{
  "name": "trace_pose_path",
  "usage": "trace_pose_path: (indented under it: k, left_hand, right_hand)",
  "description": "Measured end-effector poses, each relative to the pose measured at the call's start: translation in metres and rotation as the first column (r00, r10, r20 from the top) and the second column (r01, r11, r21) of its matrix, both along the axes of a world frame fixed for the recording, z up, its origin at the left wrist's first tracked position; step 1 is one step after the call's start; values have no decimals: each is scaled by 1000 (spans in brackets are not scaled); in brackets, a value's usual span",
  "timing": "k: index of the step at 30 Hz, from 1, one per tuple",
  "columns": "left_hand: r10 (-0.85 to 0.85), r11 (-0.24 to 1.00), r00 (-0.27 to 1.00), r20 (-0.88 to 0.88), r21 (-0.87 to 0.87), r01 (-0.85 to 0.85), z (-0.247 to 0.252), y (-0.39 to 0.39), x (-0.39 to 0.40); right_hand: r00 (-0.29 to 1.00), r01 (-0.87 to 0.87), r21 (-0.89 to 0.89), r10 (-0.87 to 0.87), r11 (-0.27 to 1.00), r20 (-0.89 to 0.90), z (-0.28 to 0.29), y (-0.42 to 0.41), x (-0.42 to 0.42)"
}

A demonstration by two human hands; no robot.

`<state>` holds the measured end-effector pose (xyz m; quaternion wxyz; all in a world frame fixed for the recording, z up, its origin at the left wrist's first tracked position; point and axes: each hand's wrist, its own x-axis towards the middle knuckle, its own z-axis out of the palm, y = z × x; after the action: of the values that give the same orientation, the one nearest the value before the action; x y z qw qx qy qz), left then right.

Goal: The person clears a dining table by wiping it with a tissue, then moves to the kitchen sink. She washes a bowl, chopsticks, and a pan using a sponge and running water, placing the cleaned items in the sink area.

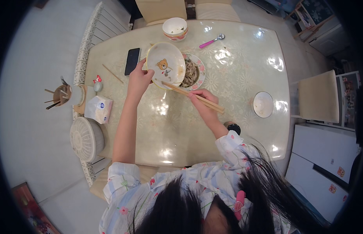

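Note:
My left hand [140,79] grips the left rim of a white plate with a bear print [172,58], holding it tilted. Food residue marks its surface. In my right hand [204,103] is a pair of wooden chopsticks [212,106], their tips at the plate's lower edge. Partly behind the bear plate, a flower-rimmed plate [202,68] holds cooked food that looks like sliced meat or mushrooms [190,74]. White bowls [175,36] with bits of food inside stand just beyond the bear plate. A spoon with a pink handle [209,44] lies to their right.
On the table [175,125] lie a smartphone [132,61] and a single chopstick [112,73] at left. A tissue pack [99,109], a utensil holder [62,95] and a white plastic basket [86,139] line the left side. A bowl [263,104] and a dark-lidded jar [232,127] are at right.

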<state>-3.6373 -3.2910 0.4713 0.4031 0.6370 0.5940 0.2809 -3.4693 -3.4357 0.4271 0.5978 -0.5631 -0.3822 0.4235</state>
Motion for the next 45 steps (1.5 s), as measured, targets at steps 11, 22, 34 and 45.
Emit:
trace_pose_path:
  k: [11, 22, 34, 45]
  left_hand:
    - [8, 1000, 1000, -4, -14, -8, 0, 3, -2]
    - [10, 999, 999, -45, 39, -8, 5, 5, -2]
    - [-10, 1000, 999, -51, 18, 11, 8, 1, 6]
    - [-14, 999, 997, -75, 31, 16, 11, -4, 6]
  right_hand:
    - [983, 180, 108, -183, 978, 21, 4, 4, -9]
    - [967, 228, -4, -226, 974, 114, -20, -2, 2]
    - [892, 210, 172, -260, 963, 369, -31, 5, 8]
    - [919, 122, 234, -199, 965, 341, -28, 2, 1]
